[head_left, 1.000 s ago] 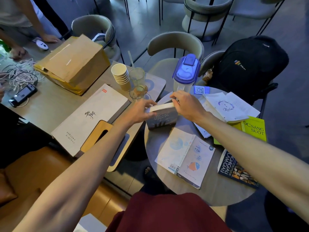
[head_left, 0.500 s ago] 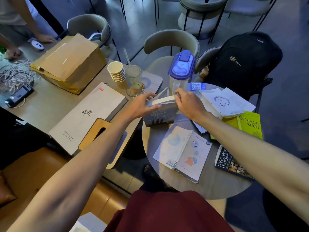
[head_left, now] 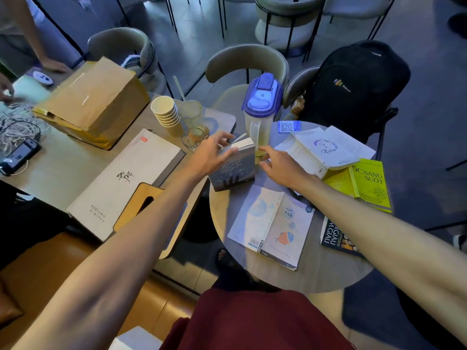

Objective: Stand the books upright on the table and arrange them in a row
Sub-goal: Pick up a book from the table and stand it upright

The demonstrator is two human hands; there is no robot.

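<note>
A dark-covered book (head_left: 233, 170) stands upright at the far left of the round grey table (head_left: 316, 274). My left hand (head_left: 212, 152) grips its top left corner, thumb on the front cover. My right hand (head_left: 280, 165) hovers just right of the book with fingers apart, holding nothing. Lying flat are a pale book with a fish cover (head_left: 275, 223), spread open face down, a white book (head_left: 326, 150), a yellow book (head_left: 366, 183) and a dark book (head_left: 333, 238) partly hidden by my right forearm.
A blue-lidded pitcher (head_left: 261, 104) stands right behind the upright book, a QR card (head_left: 288, 126) beside it. Left table: stacked paper cups (head_left: 168, 114), glasses (head_left: 192, 117), cardboard box (head_left: 93, 102), large white box (head_left: 126, 178). A black backpack (head_left: 353, 84) sits on a chair.
The dark book has gone from tilted to standing upright. My right hand has come off its top edge and drawn back to the right; my left hand still holds it.
</note>
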